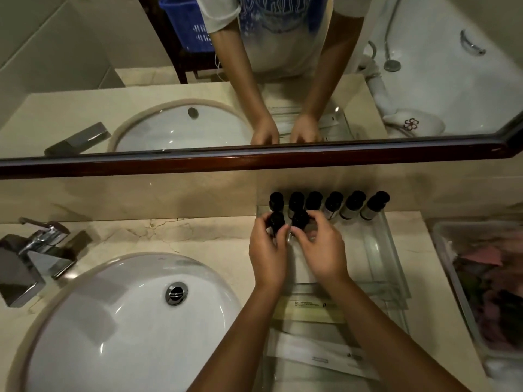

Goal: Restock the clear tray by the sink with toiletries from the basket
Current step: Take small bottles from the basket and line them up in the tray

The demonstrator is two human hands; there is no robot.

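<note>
Step in hand: placing small bottles in the clear tray (392, 250), which sits on the counter just right of the sink (127, 321), hard against the back wall under the mirror (85, 80). My left hand (267, 250) has its fingers curled round the front-left bottle (276, 220), and my right hand (317, 247) pinches the front-right bottle (300, 219) from above. The two hands are close together, fingertips almost meeting between the two black caps. Both bottles stand upright just in front of the back row (334, 203), six dark-capped bottles lined along the tray's far edge. I cannot tell whether either bottle's base is down on the tray floor yet; my fingers hide it. Flat packets (311, 305) lie in the tray's near part, under my wrists. I judge a second row is being started at the left end. Next move calls for letting go of both without tipping them, caps clear of the row behind, then going for more stock. Supply is unclear: a blue basket (184, 24) shows only in the mirror, and a pale bin (452, 278) of pinkish items sits well right of the tray.
</note>
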